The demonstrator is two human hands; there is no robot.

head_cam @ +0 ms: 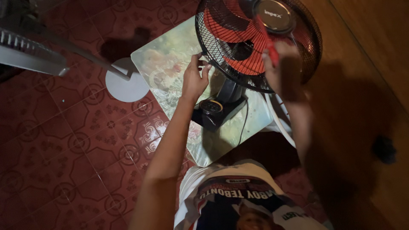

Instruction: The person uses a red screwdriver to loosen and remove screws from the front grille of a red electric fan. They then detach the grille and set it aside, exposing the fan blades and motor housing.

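Observation:
A black table fan with red blades and a black wire grille stands on a small table with a patterned glossy cover. My left hand rests its fingertips on the left rim of the grille. My right hand is raised against the front of the grille and grips a red-handled tool, likely a screwdriver, pointed up toward the round hub cap. The fan's black base with a round dial sits below the grille.
A second fan's grey stand, pole and round base are at the upper left on the red patterned floor tiles. A brown wooden surface lies to the right. A white rounded object shows under the table's right edge.

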